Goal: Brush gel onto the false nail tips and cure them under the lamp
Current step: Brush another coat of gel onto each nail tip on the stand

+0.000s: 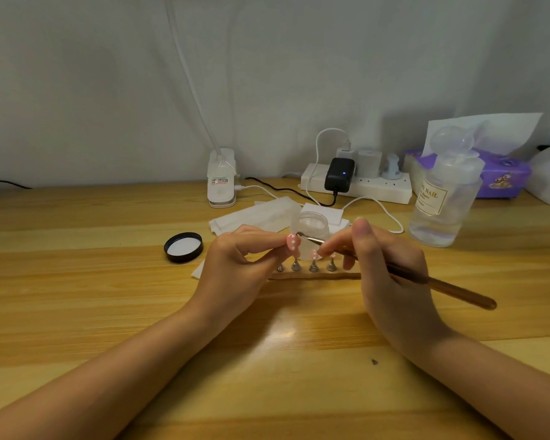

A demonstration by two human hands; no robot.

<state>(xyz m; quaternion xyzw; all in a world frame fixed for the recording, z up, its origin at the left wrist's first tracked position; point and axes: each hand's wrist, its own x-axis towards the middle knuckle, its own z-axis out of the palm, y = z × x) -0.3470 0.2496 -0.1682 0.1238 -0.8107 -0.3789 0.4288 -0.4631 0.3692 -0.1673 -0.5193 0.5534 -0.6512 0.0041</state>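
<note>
Nearest: both forearms rest over the wooden desk (108, 281). Right hand (391, 268) pinches a brown-handled brush (438, 285), handle trailing out to the right. Left hand (235, 265) pinches a pink, white-dotted nail tip (293, 243) on its stand, lifted above the row. The brush's metal end meets this tip at its upper edge.

Just behind the hands: a holder strip (318, 275) with small metal stands; another pink tip (313, 255) sits on one. How many carry tips is hidden by the fingers.

Next back: open gel jar (311, 228), its black lid (184, 247) lying off to the left, white wipes (254, 214) behind.

Far edge: white clip-on device (221, 179), possibly the lamp, a power strip (356, 184), a clear bottle (442, 192).

Judgement: gel-brushing is under way on one tip; remaining tips and all curing appear undone.
</note>
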